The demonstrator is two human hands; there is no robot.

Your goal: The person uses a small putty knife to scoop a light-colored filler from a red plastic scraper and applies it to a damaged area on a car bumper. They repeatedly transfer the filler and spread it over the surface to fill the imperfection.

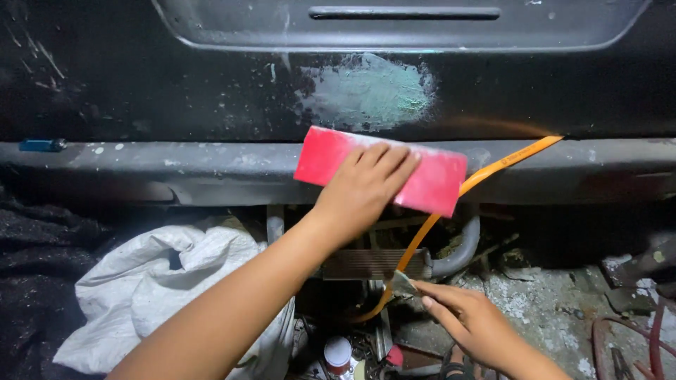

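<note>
Left hand (362, 188) pressed flat, fingers together, on red sanding block (380, 169) against the ledge just below pale sanded patch (366, 91) on dark car panel (176, 84). Right hand (468, 320), well below the patch, fingertips pinched on small folded scrap (403, 283) beside orange hose (436, 211).

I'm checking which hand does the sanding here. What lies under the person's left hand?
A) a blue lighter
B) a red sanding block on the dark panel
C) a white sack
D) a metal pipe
B: the left hand lies flat on the red sanding block, pressed against the dark panel.
</note>
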